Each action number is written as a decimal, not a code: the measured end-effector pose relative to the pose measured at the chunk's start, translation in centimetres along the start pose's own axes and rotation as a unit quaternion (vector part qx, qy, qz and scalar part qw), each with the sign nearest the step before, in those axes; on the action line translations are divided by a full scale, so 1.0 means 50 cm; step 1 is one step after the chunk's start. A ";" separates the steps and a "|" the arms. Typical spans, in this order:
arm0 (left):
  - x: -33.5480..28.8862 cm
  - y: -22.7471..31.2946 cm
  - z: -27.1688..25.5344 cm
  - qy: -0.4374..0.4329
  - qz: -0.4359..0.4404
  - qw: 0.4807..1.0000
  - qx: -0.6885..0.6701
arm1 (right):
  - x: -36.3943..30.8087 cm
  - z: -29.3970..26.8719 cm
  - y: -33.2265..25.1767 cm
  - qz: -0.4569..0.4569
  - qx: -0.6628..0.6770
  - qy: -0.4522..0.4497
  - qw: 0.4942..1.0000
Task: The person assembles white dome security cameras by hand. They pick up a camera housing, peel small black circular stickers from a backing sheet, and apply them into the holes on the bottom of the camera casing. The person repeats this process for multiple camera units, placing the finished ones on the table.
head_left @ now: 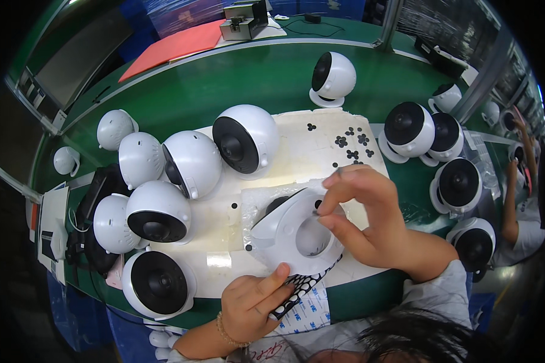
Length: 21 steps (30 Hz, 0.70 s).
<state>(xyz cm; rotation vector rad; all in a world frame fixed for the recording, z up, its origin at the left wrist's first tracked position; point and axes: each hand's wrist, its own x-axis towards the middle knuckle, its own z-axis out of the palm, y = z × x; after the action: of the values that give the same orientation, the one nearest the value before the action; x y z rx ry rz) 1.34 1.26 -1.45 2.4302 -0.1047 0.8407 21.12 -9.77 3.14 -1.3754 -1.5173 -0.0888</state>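
Observation:
In front of me a white ball-shaped camera (272,227) lies tipped over, its ring-shaped base (289,241) turned up toward me. My right hand (363,212) is above the base's right side, thumb and index finger pinched at a small black round pad (318,204). Whether that pad touches the base is hard to make out. My left hand (254,302) is closed around a black sheet with rows of white round spots (298,293), one finger reaching to the base's near edge. Part of the sheet is hidden under the camera.
Several white cameras with black fronts (157,227) stand on the left of the pale mat (206,263); more (460,184) line the right. Clusters of black round pads (352,155) lie at the mat's far right. Printed backing paper (309,311) lies near me. Another person's arm (510,202) shows far right.

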 end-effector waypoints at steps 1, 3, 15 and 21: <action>0.001 0.000 -0.001 -0.003 -0.002 1.000 -0.001 | 0.001 0.006 0.002 0.016 0.043 -0.009 0.999; 0.002 0.000 -0.002 -0.010 -0.007 1.000 -0.002 | 0.014 0.017 -0.006 0.035 0.054 -0.051 0.997; -0.003 -0.001 -0.008 -0.031 -0.014 0.999 -0.012 | 0.021 0.031 -0.002 0.072 0.103 -0.119 0.985; -0.004 -0.004 -0.006 -0.032 -0.007 0.999 -0.016 | 0.023 0.031 -0.018 0.036 0.006 -0.091 0.995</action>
<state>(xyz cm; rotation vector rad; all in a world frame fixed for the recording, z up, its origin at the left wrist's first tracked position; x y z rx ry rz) 1.06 1.56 -1.46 2.4245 -0.1250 0.7507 19.71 -8.29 3.76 -1.4597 -1.6128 0.0931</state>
